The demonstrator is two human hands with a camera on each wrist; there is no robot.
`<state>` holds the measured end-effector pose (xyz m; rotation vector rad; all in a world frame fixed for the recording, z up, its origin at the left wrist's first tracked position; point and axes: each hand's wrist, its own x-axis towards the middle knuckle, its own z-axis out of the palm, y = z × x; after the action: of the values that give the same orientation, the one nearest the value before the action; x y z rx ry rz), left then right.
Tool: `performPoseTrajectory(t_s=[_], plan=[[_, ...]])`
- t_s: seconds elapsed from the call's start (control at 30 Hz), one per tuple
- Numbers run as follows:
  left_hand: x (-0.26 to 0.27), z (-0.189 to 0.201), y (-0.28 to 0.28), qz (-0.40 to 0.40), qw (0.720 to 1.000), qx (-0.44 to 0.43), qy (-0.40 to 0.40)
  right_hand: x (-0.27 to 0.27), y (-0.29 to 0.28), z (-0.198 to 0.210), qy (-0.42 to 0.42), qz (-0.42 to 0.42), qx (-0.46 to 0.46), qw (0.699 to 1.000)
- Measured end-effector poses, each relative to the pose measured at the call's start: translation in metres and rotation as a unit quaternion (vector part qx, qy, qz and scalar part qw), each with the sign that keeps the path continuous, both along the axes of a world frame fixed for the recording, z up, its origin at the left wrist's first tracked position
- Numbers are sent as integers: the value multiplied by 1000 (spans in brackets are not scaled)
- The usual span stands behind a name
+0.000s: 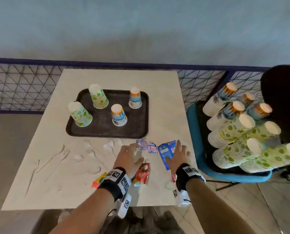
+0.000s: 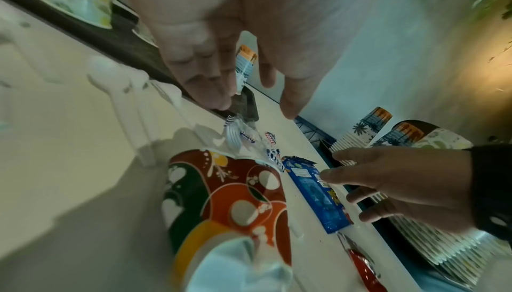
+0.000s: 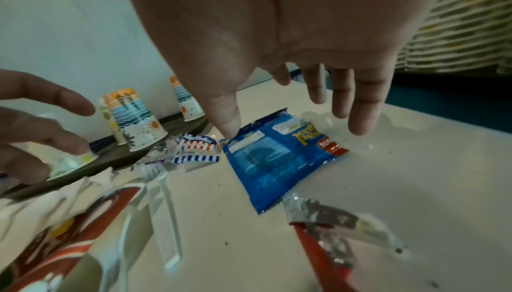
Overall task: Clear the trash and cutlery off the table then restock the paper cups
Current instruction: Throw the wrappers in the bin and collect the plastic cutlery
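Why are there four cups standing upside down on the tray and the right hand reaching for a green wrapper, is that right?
Almost. The four cups do stand upside down on the tray, but the wrapper under the right hand is blue, not green. The right wrist view shows it best, lying flat on the table.

Tray (image 1: 141, 130) black; wrapper (image 1: 166, 152) blue; cups (image 1: 118, 115) beach-print, others (image 1: 81, 115) green-leaf.

blue chair (image 1: 196, 149) right of table | mesh fence (image 1: 22, 85) behind | grey wall (image 1: 141, 27)
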<state>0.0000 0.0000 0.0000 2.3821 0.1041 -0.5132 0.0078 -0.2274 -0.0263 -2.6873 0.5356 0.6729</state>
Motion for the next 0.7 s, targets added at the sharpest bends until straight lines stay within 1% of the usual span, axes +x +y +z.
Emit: performPoseTrajectory(t_s=[0.1, 0.2, 0.3, 0.43, 0.5, 0.57, 0.7], plan=[[23, -8, -13, 18, 999, 38, 10, 9, 6, -6, 13, -44, 2, 999], [44, -22, -27, 21, 996, 82, 10, 16, 8, -18, 22, -42, 2, 999], [60, -32, -38, 19, 991, 134, 19, 20, 0, -30, 23, -112, 53, 992], [69, -42, -48, 2, 983, 185, 0, 20, -8, -37, 29, -169, 92, 981], [70, -46, -48, -13, 983, 184, -4, 19, -9, -35, 28, -189, 116, 975], [73, -47, -47, -28, 986, 164, 1, 20, -12, -33, 25, -192, 127, 973], [76, -42, -44, -44, 995, 92, -11, 19, -20, -30, -3, -195, 145, 970]])
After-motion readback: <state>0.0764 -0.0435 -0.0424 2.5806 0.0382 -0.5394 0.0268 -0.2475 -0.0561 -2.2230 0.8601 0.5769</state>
